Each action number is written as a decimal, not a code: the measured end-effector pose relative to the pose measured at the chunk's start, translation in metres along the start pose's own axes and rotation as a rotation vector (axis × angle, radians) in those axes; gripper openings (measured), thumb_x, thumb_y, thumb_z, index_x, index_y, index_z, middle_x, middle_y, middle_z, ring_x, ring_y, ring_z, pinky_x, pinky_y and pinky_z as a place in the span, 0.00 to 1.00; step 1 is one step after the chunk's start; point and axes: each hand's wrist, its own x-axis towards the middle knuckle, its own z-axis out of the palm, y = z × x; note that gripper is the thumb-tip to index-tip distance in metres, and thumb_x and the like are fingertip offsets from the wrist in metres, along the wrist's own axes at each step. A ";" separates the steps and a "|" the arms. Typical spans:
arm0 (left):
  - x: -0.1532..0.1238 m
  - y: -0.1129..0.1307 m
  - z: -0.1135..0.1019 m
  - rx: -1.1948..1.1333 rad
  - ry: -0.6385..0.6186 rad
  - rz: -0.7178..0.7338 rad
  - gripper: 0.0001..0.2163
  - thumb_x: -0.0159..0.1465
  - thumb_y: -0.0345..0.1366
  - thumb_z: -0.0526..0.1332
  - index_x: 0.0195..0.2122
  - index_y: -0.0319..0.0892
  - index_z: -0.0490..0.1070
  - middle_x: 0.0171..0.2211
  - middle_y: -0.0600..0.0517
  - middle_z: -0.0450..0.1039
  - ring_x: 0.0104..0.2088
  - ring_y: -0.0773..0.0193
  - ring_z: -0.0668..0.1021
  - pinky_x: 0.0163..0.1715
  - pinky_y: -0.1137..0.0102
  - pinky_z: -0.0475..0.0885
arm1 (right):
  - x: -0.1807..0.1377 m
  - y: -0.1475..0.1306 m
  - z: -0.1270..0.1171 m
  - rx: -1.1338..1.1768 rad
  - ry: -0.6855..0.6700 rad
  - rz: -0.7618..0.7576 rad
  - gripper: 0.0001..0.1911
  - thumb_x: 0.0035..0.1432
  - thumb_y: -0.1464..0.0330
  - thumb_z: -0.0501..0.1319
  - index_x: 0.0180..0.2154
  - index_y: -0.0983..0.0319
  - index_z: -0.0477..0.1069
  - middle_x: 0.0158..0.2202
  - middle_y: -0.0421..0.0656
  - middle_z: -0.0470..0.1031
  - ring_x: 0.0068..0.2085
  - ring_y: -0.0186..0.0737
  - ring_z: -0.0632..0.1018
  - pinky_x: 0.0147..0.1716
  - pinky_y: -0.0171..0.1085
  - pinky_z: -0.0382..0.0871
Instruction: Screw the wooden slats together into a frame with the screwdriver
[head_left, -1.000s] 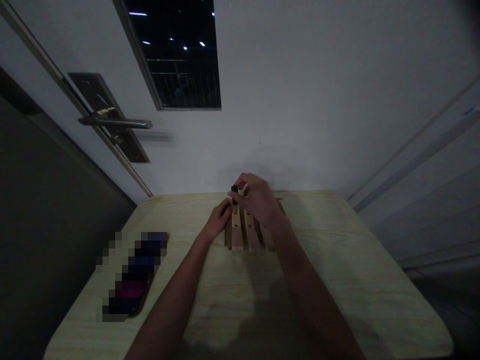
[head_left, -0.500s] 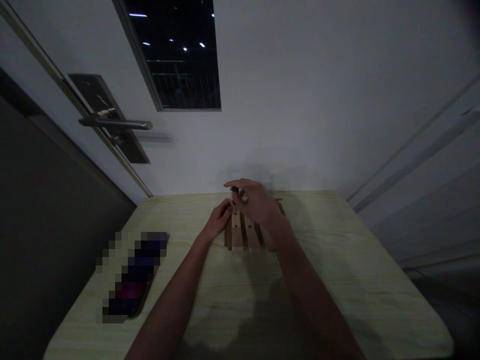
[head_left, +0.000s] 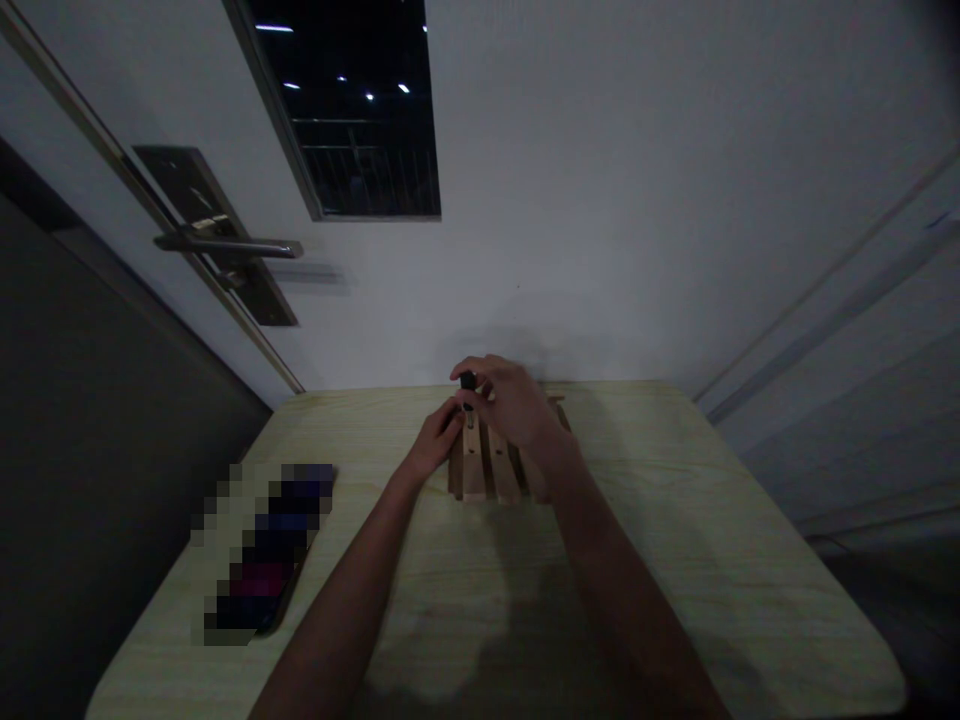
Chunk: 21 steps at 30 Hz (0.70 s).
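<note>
A small slatted wooden piece [head_left: 491, 470] lies at the far middle of a pale wooden table [head_left: 675, 560]. My right hand [head_left: 510, 400] is over its far end, fingers pinched round a small black tool handle [head_left: 467, 382] that stands upright on the left slat. My left hand [head_left: 433, 440] rests against the wooden piece's left side, fingers curled and pressed on it, steadying it. The right hand hides the far part of the slats.
A blurred-out dark flat object [head_left: 262, 545] lies on the table's left side. A white door with a metal lever handle [head_left: 225, 245] stands at the left, a dark window [head_left: 352, 110] above. White wall lies close behind the table; its edges fall away left and right.
My right hand's fingers have shifted slightly around the black handle, turning on the spot. The left hand and the wooden piece have stayed where they were.
</note>
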 end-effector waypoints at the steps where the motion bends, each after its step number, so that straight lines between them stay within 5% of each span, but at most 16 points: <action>1: 0.000 -0.001 0.000 0.001 -0.001 -0.001 0.16 0.64 0.43 0.51 0.47 0.39 0.67 0.44 0.48 0.73 0.43 0.59 0.74 0.46 0.65 0.67 | 0.000 0.000 0.000 -0.003 0.000 0.001 0.09 0.53 0.73 0.59 0.38 0.58 0.71 0.39 0.41 0.74 0.34 0.33 0.73 0.37 0.33 0.67; 6: 0.000 0.000 0.000 -0.017 0.001 0.016 0.17 0.64 0.43 0.51 0.49 0.39 0.66 0.47 0.48 0.72 0.47 0.58 0.73 0.49 0.65 0.66 | 0.001 -0.001 0.000 -0.020 0.001 0.026 0.07 0.53 0.70 0.61 0.37 0.58 0.72 0.37 0.41 0.74 0.33 0.33 0.73 0.36 0.33 0.67; 14: -0.001 0.004 0.000 -0.027 -0.009 0.008 0.15 0.63 0.43 0.51 0.43 0.39 0.68 0.39 0.49 0.74 0.44 0.58 0.73 0.47 0.65 0.67 | -0.003 -0.003 -0.001 -0.007 0.001 0.060 0.19 0.55 0.71 0.56 0.50 0.57 0.69 0.44 0.42 0.76 0.34 0.34 0.76 0.38 0.36 0.69; 21: 0.000 0.004 0.000 -0.019 -0.004 0.027 0.14 0.63 0.43 0.51 0.42 0.39 0.68 0.39 0.49 0.73 0.43 0.59 0.73 0.47 0.65 0.66 | -0.002 -0.002 0.000 -0.043 -0.014 0.072 0.19 0.53 0.72 0.55 0.48 0.58 0.69 0.38 0.42 0.77 0.32 0.35 0.76 0.34 0.35 0.69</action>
